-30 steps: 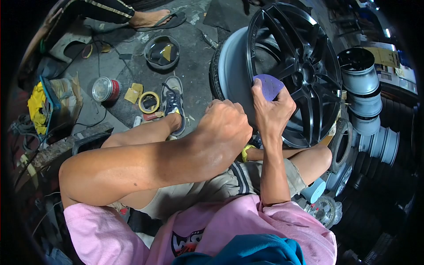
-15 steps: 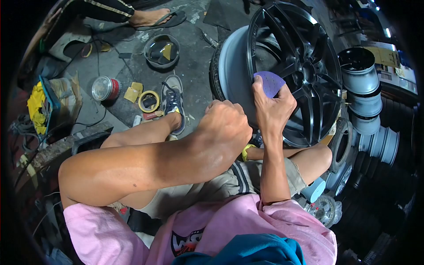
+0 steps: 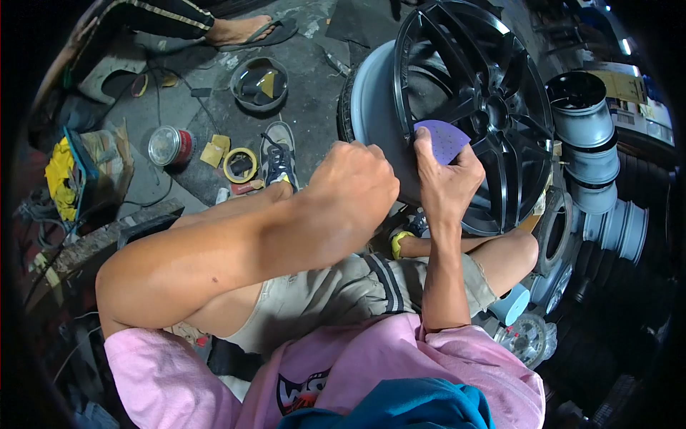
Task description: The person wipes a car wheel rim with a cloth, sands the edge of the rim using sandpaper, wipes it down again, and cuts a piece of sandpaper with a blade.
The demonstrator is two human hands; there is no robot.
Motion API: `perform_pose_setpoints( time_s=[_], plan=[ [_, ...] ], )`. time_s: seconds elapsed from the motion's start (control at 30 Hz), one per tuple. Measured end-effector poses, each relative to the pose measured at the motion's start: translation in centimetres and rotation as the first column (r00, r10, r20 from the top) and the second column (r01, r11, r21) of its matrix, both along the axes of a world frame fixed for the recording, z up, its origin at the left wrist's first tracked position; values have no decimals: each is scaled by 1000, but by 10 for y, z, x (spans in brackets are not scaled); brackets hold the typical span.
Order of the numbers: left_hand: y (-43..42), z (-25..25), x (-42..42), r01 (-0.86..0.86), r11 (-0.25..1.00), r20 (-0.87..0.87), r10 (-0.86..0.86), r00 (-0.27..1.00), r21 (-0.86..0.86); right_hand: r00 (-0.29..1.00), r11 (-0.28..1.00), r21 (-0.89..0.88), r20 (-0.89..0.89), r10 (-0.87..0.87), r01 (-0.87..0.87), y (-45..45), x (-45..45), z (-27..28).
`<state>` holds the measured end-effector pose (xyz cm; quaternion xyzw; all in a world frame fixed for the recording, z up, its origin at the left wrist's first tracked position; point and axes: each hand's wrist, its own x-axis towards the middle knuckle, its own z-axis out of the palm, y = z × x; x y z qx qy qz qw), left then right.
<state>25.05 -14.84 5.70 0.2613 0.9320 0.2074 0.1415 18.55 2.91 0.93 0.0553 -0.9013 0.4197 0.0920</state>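
A black multi-spoke wheel point(image 3: 491, 113) with a grey inner barrel stands tilted in front of me. My right hand point(image 3: 451, 182) pinches a purple perforated sanding sheet point(image 3: 444, 140) between thumb and fingers, by the wheel's near left rim. Beside the grey barrel, my left hand point(image 3: 355, 182) is closed in a fist with its back towards me. Its curled fingertips are hidden, and so is whatever they may hold.
On the floor lie a bowl of dark liquid point(image 3: 259, 84), a can point(image 3: 171, 146), a tape roll point(image 3: 241, 165) and yellow sandpaper point(image 3: 215, 150). Stacked rims point(image 3: 587, 136) stand at the right. Another person's sandalled foot point(image 3: 243, 30) is at the upper left.
My left hand has moved slightly left and up. My right hand has shifted a little right with the purple sheet. The wheel's rim has shifted slightly left.
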Motion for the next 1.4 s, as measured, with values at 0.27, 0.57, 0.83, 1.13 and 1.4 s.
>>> perform_pose_setpoints(
  time_s=[0.27,0.57,0.83,1.13,1.4],
  plan=[
    [9,-24,-25,-193,975,-69,186,980,-112,1000,994,-105,28,-8,11,16,-6,-3],
    [25,-21,-29,-115,967,-44,108,993,-225,1000,990,-137,20,-3,6,14,-5,-2],
    [-6,-26,8,132,929,-320,-16,947,346,998,995,-82,-39,54,-57,1,-3,-3],
    [-8,-22,11,93,916,-213,-9,977,390,997,998,-15,-46,55,-55,-6,-3,-3],
    [-4,-27,7,21,943,-445,137,885,331,995,998,0,-82,59,-59,-5,-2,-8]
  ],
)
